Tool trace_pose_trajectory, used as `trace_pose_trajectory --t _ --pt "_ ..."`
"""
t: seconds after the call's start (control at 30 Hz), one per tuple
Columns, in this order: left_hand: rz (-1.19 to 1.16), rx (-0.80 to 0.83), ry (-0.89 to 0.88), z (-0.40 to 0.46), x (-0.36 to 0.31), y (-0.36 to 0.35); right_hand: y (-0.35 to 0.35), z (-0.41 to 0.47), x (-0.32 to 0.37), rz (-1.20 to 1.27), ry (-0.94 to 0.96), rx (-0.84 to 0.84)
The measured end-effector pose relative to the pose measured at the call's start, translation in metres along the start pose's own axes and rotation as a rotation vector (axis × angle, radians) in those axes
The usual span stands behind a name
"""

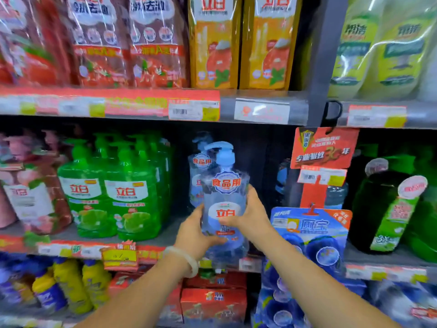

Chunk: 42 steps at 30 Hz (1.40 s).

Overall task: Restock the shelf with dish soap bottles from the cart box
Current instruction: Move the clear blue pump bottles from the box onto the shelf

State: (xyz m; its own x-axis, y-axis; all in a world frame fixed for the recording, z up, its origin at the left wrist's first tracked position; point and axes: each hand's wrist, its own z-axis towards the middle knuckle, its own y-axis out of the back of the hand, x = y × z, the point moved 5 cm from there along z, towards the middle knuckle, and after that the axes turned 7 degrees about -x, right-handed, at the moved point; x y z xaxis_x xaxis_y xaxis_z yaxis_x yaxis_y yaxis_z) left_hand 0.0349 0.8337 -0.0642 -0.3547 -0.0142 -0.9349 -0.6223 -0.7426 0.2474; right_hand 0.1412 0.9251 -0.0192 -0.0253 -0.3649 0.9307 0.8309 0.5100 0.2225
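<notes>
A clear plastic dish soap bottle with a pale blue pump top [224,204] is held upright in front of the middle shelf [170,229]. Its long axis runs from 12 o'clock at the pump down to 6 o'clock at the base.

The bottle is gripped by both hands. The left hand [192,235] is placed at about 8 o'clock on the bottle, with its fingers [218,240] curled under the lower part. The right hand [251,213] is placed at about 3 o'clock, with its thumb laid across the white label. Both hands are wrapped firmly around the bottle, and neither is closer than the other.

A second clear bottle of the same kind [199,176] is seen standing on the shelf just behind, at about 11 o'clock from the held one. Green soap bottles [106,192] are lined up at 9 o'clock. A dark gap is seen at 3 o'clock, beside a red hanging sign [324,147].

The bottle is probably meant to be pushed straight back and set down in front of its twin. The base looks not yet set on the shelf.
</notes>
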Motion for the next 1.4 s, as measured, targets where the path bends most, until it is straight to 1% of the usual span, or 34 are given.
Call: trace_pose_trajectory --t 0.17,0.3,0.4,0.6,0.67,0.77,0.87,1.0,1.23,1.4 --pt "-0.054 0.058 -0.006 0.052 0.017 -0.033 0.004 0.046 -0.029 -0.040 -0.061 -0.085" --pt "-0.060 0.103 0.025 0.077 0.034 -0.050 0.003 0.069 -0.050 -0.108 -0.104 -0.148" --pt "-0.051 0.104 0.053 0.090 0.046 -0.058 0.001 0.079 -0.065 -0.127 -0.139 -0.203" --pt "-0.039 0.114 0.039 0.109 0.053 -0.070 -0.006 0.082 -0.080 -0.121 -0.147 -0.334" --pt "0.023 0.113 0.020 0.114 0.051 -0.073 -0.008 0.085 -0.082 -0.146 -0.168 -0.357" --pt "0.258 0.079 -0.013 0.120 0.047 -0.075 -0.005 0.094 -0.083 -0.154 -0.169 -0.405" --pt "0.443 0.081 0.013 0.123 0.046 -0.078 -0.004 0.100 -0.086 -0.147 -0.191 -0.435" --pt "0.498 0.073 0.042 0.129 0.048 -0.083 -0.001 0.106 -0.090 -0.181 -0.218 -0.453" --pt "0.502 0.011 -0.005 0.133 0.049 -0.083 0.001 0.115 -0.094 -0.216 -0.257 -0.455" --pt "0.511 0.008 -0.014 0.138 0.050 -0.082 0.002 0.121 -0.097 -0.232 -0.243 -0.446"
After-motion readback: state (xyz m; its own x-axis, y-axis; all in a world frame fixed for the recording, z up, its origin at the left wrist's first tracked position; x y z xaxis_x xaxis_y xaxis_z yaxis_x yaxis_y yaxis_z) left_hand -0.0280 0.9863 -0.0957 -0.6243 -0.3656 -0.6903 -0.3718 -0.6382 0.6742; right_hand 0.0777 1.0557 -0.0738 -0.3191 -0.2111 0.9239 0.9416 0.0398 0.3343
